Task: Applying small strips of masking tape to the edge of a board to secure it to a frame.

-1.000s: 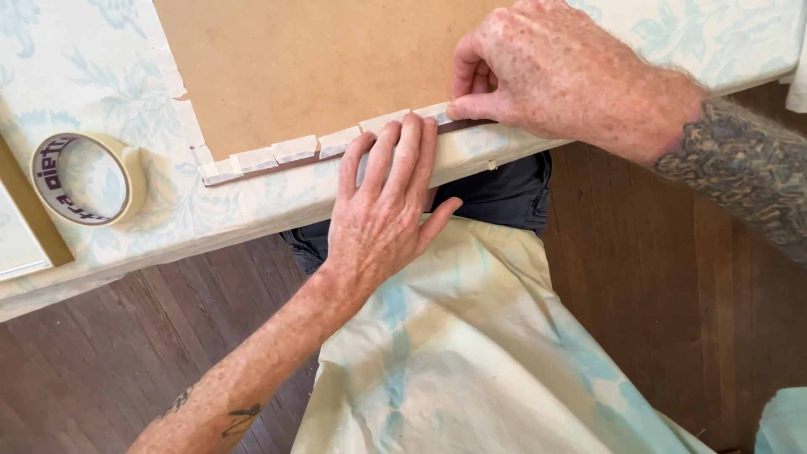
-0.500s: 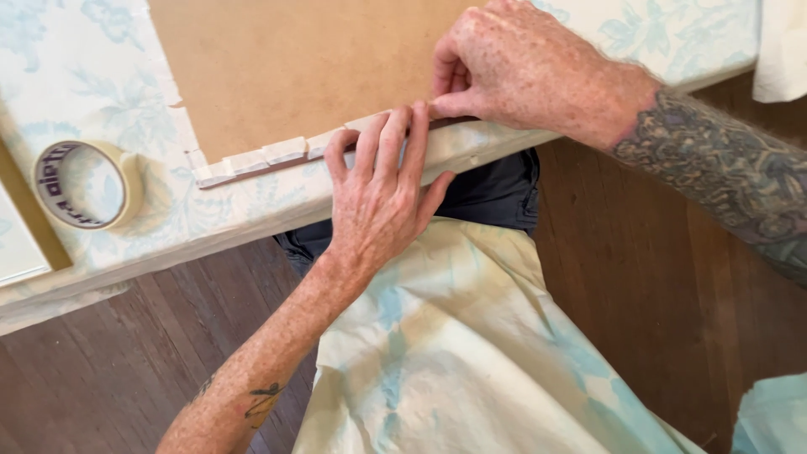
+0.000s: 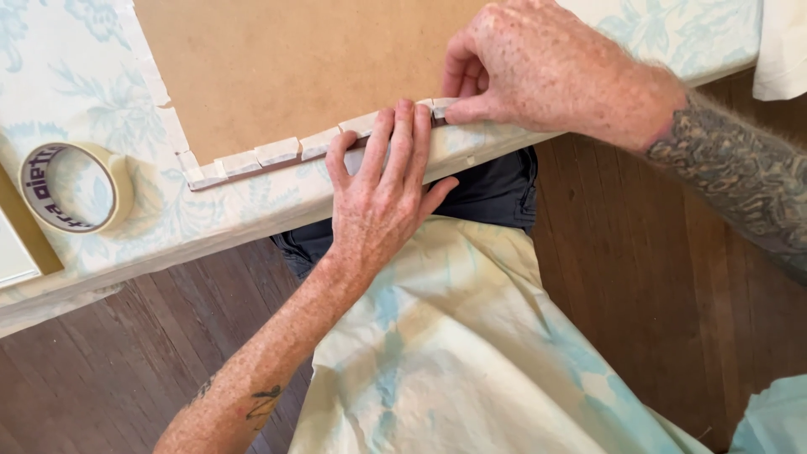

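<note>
A brown board (image 3: 294,67) lies on pale floral fabric (image 3: 92,109) that wraps its near edge. Several short strips of masking tape (image 3: 277,151) hold the fabric to the board along that edge. My left hand (image 3: 382,197) lies flat over the edge, fingers pressing the fabric and tape down. My right hand (image 3: 538,63) is just to the right of those fingertips, its thumb and fingers pinching a piece of tape (image 3: 443,105) against the board's edge. The same fabric (image 3: 471,353) hangs down over my lap.
A roll of masking tape (image 3: 71,187) lies on the fabric at the left. A pale flat panel (image 3: 13,252) shows at the left border. Dark wooden floor (image 3: 656,277) lies below. A white cloth (image 3: 782,46) hangs at the top right.
The view has shifted slightly. My right hand has stayed at the taped edge while my left fingers have slid a little along it, pressing the tape flat.
</note>
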